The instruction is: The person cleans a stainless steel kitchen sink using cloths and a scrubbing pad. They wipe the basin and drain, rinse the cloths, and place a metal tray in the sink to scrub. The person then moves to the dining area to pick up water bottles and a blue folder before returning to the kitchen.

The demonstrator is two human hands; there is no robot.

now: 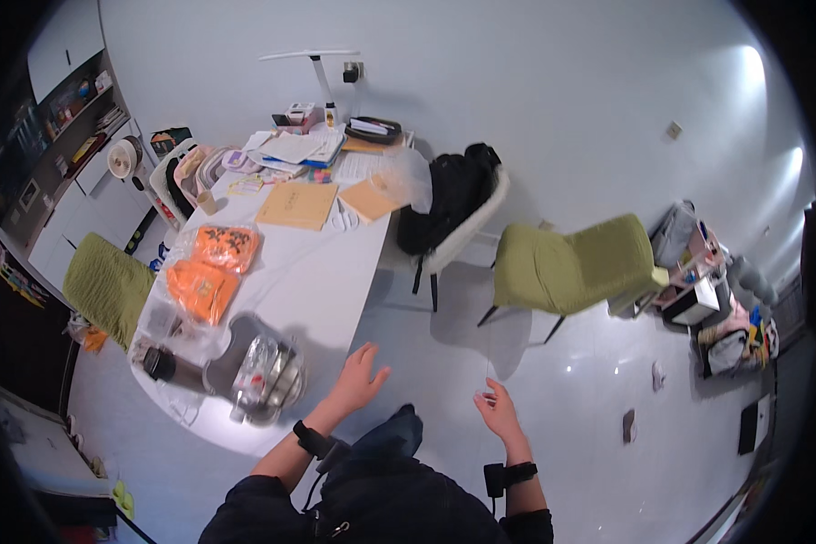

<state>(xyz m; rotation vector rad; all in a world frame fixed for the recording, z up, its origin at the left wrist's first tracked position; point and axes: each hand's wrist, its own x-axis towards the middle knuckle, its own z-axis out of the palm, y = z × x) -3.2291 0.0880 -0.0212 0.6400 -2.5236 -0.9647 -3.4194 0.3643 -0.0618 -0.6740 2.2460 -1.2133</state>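
Observation:
My left hand (358,382) hovers by the near edge of the white table (319,279), its thumb apart from the fingers and nothing held. Over the tiled floor, my right hand (498,411) hangs with loosely bent fingers, and no object shows in it. Nearest to the left hand is a grey basket-like container (221,372) with clear plastic-wrapped items (270,377) in it. Beside it lies a dark-lidded tumbler (166,367). Farther along the table are orange items in clear plastic bags (207,289). Each wrist wears a black strap with a small device.
Brown envelopes (298,205), white scissors (343,216), papers (296,148) and a desk lamp (323,81) occupy the table's far end. A chair bearing black clothing (449,190) and a green-covered chair (564,265) stand ahead. A shoe (629,426) lies on the floor at right.

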